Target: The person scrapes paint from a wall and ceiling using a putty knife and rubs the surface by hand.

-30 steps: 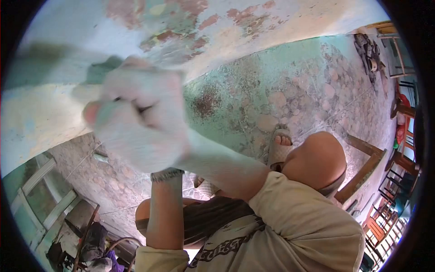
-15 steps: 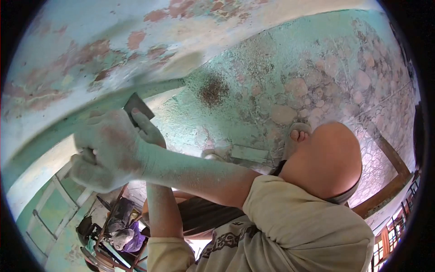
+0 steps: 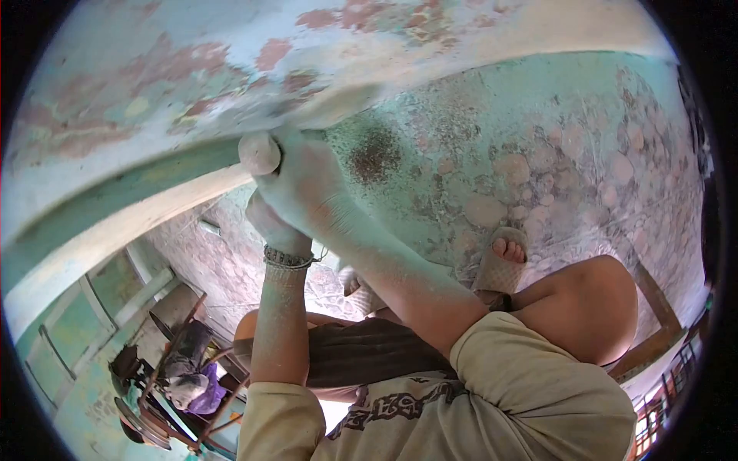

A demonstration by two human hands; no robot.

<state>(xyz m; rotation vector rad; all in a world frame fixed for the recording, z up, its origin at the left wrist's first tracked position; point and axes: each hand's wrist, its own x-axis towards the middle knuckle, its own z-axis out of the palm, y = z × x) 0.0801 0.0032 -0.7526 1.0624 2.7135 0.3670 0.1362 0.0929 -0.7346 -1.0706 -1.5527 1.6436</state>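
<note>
Person crouched close to a flaking wall with pale green paint and red-brown patches (image 3: pixel 154 84), camera looking down over the arms.

Right hand (image 3: pixel 304 184), coated in pale green dust, is raised against the green painted band along the base of the wall (image 3: pixel 131 188). The fingers are curled shut into a fist, the rounded end of a finger or thumb (image 3: pixel 260 154) pressed at the band. Whatever sits inside the fist is hidden; I cannot tell what it grips.

Left hand (image 3: pixel 270 223) sits just under the right one, touching it and mostly covered by it. Its grip cannot be made out. A beaded metal bracelet (image 3: pixel 286 257) circles the left wrist, and the forearm below it is dusted pale too.

Below the hands, a dusty stone-patterned floor speckled with green paint chips (image 3: pixel 500 154), with a dark brown patch (image 3: pixel 373 157) just right of the right hand. A foot in a pale sandal (image 3: pixel 500 265) rests flat on the floor, beside a bare bent knee (image 3: pixel 596 303). The person wears a beige short-sleeved shirt with a dark printed pattern (image 3: pixel 492 399).

Lower left, well apart from the hands: a green panelled door (image 3: pixel 84 323) and a metal-framed chair piled with cloth (image 3: pixel 181 369).
</note>
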